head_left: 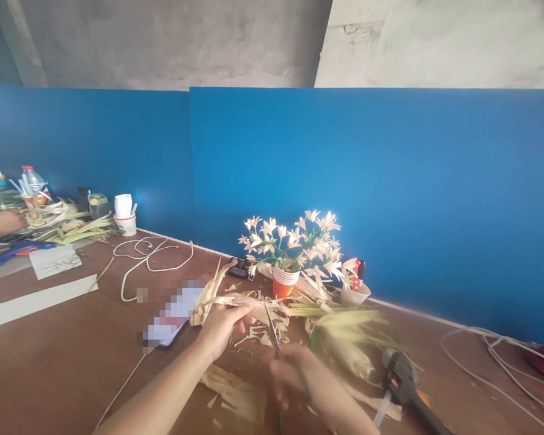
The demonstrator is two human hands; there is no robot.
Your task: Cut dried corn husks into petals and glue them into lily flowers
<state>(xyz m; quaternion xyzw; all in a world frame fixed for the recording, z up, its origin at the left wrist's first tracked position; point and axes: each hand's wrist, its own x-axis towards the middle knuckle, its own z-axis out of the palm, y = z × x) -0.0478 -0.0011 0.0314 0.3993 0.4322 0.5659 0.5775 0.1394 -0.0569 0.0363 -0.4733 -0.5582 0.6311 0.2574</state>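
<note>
Left fingers (241, 312) pinch pale, papery husk (236, 299).

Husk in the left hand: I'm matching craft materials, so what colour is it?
The husk is pale cream to light tan; it shows in the head view.

pale husk strip (236, 300), near level | metal scissors (271, 327), tilted, tips beside

The paper cup (284, 289) is orange-red beneath white; the green-stemmed flowers (323, 248) above it are cream. Left of the cup, the husk (211, 287) is straw-yellow; behind the cup, the partition (376, 175) is plain blue.
</note>
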